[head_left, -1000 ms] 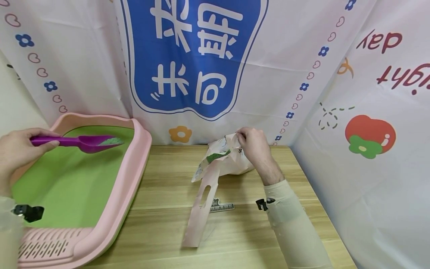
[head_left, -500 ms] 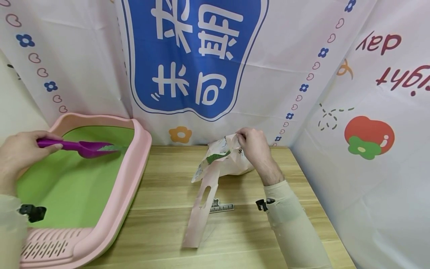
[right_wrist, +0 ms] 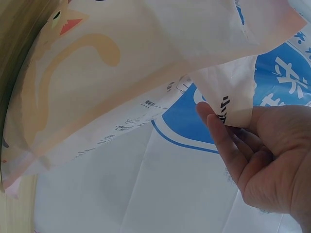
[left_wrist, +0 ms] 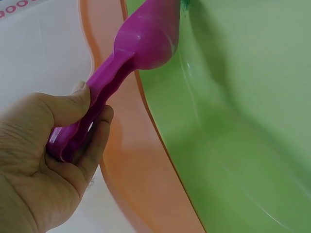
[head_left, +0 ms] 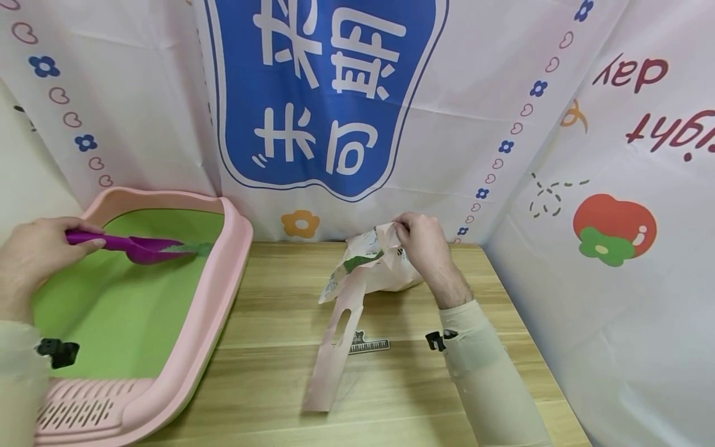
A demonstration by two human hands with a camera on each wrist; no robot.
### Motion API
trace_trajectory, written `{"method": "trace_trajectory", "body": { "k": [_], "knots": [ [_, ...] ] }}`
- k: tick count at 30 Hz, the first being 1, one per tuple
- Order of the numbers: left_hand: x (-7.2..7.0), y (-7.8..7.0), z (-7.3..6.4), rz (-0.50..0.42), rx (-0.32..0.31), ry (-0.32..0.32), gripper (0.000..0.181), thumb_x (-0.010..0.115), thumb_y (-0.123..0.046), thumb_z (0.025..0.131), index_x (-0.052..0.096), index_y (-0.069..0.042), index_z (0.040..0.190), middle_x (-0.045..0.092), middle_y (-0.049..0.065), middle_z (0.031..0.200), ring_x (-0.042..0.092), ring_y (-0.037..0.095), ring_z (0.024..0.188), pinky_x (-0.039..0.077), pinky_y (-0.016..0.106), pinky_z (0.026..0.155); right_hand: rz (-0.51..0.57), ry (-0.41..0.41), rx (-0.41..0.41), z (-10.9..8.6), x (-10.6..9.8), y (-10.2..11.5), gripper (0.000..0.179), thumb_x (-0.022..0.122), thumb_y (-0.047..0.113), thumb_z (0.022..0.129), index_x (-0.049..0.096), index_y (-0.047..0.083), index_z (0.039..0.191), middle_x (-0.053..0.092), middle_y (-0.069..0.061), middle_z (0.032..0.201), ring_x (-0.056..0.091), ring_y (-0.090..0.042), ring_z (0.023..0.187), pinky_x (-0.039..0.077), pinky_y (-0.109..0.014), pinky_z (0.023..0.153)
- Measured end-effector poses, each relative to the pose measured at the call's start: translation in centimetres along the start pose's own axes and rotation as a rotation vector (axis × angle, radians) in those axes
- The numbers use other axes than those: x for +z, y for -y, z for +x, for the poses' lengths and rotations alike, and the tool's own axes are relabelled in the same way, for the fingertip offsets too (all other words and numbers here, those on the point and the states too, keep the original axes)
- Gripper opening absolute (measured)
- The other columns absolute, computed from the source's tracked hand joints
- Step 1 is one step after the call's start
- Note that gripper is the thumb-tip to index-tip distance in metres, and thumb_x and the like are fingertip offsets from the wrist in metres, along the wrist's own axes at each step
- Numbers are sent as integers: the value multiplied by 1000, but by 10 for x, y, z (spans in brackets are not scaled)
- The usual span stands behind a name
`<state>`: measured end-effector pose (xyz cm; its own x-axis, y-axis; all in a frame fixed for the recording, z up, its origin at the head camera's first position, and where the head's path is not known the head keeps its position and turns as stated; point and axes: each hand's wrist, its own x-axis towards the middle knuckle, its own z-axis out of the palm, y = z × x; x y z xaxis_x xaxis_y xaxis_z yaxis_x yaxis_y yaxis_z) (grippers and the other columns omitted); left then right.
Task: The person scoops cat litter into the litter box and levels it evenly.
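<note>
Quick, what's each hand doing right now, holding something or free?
Left hand: holding the purple scoop by its handle, over the pink litter tray.
Right hand: pinching the edge of the opened bag.

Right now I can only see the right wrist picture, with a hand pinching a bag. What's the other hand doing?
Observer: The left hand grips a purple scoop by its handle, over the green floor of a pink tray.
Operator: Cool! Is there stuff in it?
Observer: Yes, green granules stretch from the scoop's bowl out past its tip.
Operator: What else can't I see?
Observer: A small piano-key-patterned piece lies on the wooden table.
</note>
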<state>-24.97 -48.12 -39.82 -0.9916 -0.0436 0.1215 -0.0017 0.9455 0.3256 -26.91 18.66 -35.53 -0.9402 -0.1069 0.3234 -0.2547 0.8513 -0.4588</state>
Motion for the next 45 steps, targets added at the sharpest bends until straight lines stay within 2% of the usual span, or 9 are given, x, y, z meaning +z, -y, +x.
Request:
{"method": "trace_trajectory", "body": {
  "k": [2,5,9,21,31,36,45],
  "knots": [
    [-2,-4,0,7,13,4,44,77,-24,112,72,13,134,74,20,87,58,33,78,40,38,68,2,0,2,0,0,-1,21,69,8,117,86,-1,124,89,-21,123,87,-37,109,72,-51,96],
    [-5,-12,1,5,28,20,43,76,-21,111,72,15,134,76,26,90,60,36,81,41,39,70,3,-2,5,-1,1,-3,21,69,8,117,86,-2,124,88,-22,122,87,-37,106,72,-51,94],
    [-7,-21,-1,-6,14,47,42,73,-21,113,72,15,134,78,33,98,62,38,84,42,41,72,4,-2,8,-2,0,-4,21,69,8,117,86,-2,124,89,-22,121,87,-36,101,72,-50,90],
    [-12,-37,1,23,15,66,33,72,-16,113,74,13,128,75,29,95,61,41,85,42,42,71,-6,5,15,-3,-1,-4,22,68,9,118,86,-2,125,88,-22,123,87,-36,105,72,-50,93],
    [-22,-53,-4,58,-4,66,26,70,-12,114,72,13,122,71,28,92,60,42,83,43,42,67,-11,4,10,-3,-1,-1,22,68,9,118,86,-2,124,89,-22,122,87,-35,104,72,-50,92],
    [-25,-52,-3,77,9,59,24,73,-10,113,73,12,121,71,29,92,61,42,82,44,42,64,-13,6,11,-2,0,1,22,68,8,118,86,-2,124,89,-22,122,87,-35,105,72,-50,93],
    [-33,-66,-8,128,27,31,23,75,-11,112,74,10,123,74,34,99,64,47,85,53,63,72,-15,1,-1,-1,2,3,21,70,8,117,87,-2,123,89,-22,122,88,-36,108,72,-51,95]
  ]
}}
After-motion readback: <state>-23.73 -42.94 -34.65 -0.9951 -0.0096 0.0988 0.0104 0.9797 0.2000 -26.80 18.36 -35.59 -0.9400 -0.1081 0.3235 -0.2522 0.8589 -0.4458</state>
